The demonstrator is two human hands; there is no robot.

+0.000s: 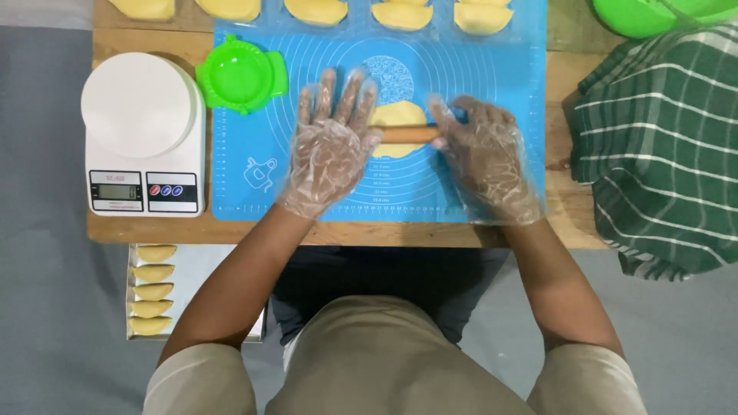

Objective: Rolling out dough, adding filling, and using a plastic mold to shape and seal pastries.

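item: dough [397,117], one flat yellow round, lay at mid mat [254,115] over the printed rings, under a pin [407,134]. judged soft, light, easily torn or stretched; best lifted from under the edge, not pinched at the middle.

item: pin, short wooden rod, tan, lay crosswise on the dough. judged stiff and light, apt to slip under plastic gloves; handled by pressing on the two ends.

left hand [330,146]: gloved in clear plastic, flat and spread wide, fingers straight, palm pressed on the pin's left end; it gripped nothing.

right hand [484,154]: gloved likewise, mostly flat, fingers slightly bent over the pin's right end; whether it curled round the rod could not be told through the crinkled glove.

item: mat, blue, rectangular, with white concentric rings, ruler marks along its edges, a small outline drawing at lower left and a speckled round patch at the top of the rings.

item: press [241,75], green round plastic mould, open, at the mat's upper left corner.

item: scale [144,134], white, round platform, small grey display and two coloured buttons on its front panel, left of the mat on the desk [569,219].

item: shaped yellow pieces [401,14] in a row along the mat's far edge; more folded ones on a tray [196,269] below the desk's left end.

item: cloth [661,146], dark green with white checks, at right; green bowl [653,15] behind it.
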